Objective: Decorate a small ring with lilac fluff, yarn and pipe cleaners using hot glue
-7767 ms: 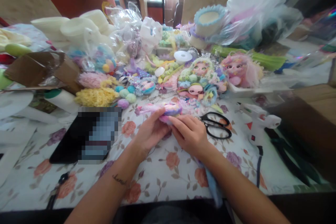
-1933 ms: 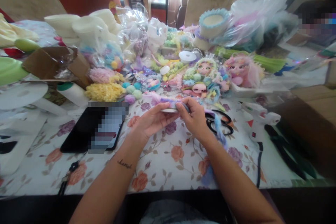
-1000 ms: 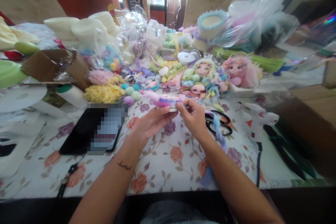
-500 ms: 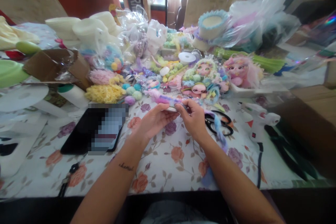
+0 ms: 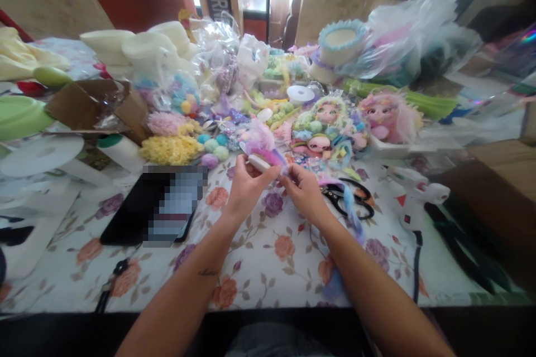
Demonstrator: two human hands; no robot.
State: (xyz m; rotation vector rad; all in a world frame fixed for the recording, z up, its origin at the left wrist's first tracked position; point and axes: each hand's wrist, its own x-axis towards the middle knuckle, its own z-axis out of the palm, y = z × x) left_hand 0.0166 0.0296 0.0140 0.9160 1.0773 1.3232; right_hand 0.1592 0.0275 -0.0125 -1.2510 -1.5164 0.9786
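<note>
My left hand [image 5: 247, 192] is closed around a small white flat-sided piece [image 5: 258, 163], whose exact kind I cannot make out. Fluffy pink and purple yarn [image 5: 272, 154] lies along its far side. The fingertips of my right hand [image 5: 305, 194] are pinched together at the piece's right end, apparently on the yarn. A blue and lilac length of the yarn [image 5: 350, 206] trails to the right of that hand, across black-handled scissors [image 5: 366, 209], and down toward the table's front edge.
A white glue gun [image 5: 419, 192] and dark-handled pliers [image 5: 456, 245] lie at right, beside a cardboard box [image 5: 498, 178]. At left rests a black tablet [image 5: 125, 212] with a blurred screen. Behind my hands are pompoms [image 5: 215, 148], doll-faced decorations [image 5: 326, 114] and a ribbon spool [image 5: 299, 93].
My left hand has turned and tilted the white piece, so its pale side and the fluffy pink yarn show more. My right fingers have shifted to its right end.
</note>
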